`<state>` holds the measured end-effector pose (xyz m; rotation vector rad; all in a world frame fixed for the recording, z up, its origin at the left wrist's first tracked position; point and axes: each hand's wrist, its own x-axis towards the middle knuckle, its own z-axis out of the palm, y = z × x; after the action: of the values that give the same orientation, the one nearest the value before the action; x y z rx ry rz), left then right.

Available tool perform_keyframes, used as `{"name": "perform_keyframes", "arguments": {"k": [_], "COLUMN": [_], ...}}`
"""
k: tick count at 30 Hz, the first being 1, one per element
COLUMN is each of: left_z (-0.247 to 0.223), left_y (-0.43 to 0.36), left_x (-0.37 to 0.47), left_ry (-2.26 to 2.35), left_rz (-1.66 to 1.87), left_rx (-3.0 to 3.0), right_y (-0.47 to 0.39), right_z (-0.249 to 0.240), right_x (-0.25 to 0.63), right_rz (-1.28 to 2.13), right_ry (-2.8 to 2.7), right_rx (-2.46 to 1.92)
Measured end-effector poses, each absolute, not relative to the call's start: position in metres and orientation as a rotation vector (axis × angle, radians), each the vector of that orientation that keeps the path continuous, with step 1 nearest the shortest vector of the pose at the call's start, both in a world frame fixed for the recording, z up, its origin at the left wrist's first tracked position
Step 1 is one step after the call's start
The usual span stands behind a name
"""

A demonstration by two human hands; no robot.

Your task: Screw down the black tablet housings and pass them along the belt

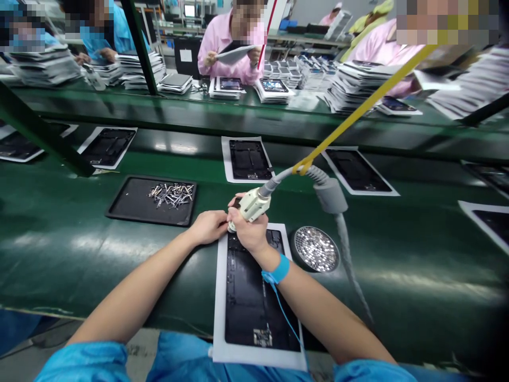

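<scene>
My right hand (251, 231) is wrapped round a cream-coloured power screwdriver (254, 205), which hangs from a yellow strap and has a grey cable. Its lower end meets the top left corner of a black tablet housing (246, 297) on a white sheet (220, 318). My left hand (209, 227) lies at that same corner, fingers drawn together; whatever they pinch is too small to make out. A blue wrist strap (281, 269) with a thin cord circles my right wrist. Right of the housing sits a round dish (317, 249) of small shiny parts.
A black tray (131, 204) with small metal pieces stands at the left. More housings on white sheets, one behind my hands (249, 159) and one at the right (360, 170), lie along the green bench (397, 239). Across the bench, people in pink and blue sit behind stacks (360, 87).
</scene>
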<state>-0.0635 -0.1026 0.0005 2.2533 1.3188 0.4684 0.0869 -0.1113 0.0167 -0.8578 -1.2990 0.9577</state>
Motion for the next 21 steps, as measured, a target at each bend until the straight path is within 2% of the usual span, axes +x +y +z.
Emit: {"name": "perform_keyframes", "arguments": {"k": [4, 9, 13, 16, 21], "left_z": [0.005, 0.010, 0.016, 0.019, 0.017], "left_y": [-0.105, -0.107, -0.098, -0.083, -0.043], "left_x": [-0.066, -0.046, -0.014, 0.002, 0.011], "left_ry": [1.289, 1.374, 1.434, 1.316, 1.387], "left_rz": [0.466, 0.500, 0.294, 0.121, 0.254], "left_rx": [2.248, 2.412, 2.465, 2.420, 2.451], "right_y": [-0.115, -0.125, -0.136, -0.141, -0.143], "right_z": [0.036, 0.054, 0.049, 0.041, 0.032], "right_x": [0.117, 0.186, 0.229, 0.244, 0.249], "right_rz": [0.913, 0.639, 0.505, 0.469, 0.489], "right_ry": [-1.233, -1.130, -1.130, -1.123, -1.144], "right_rx": [-0.880, -0.891, -0.985, -1.027, -1.025]}}
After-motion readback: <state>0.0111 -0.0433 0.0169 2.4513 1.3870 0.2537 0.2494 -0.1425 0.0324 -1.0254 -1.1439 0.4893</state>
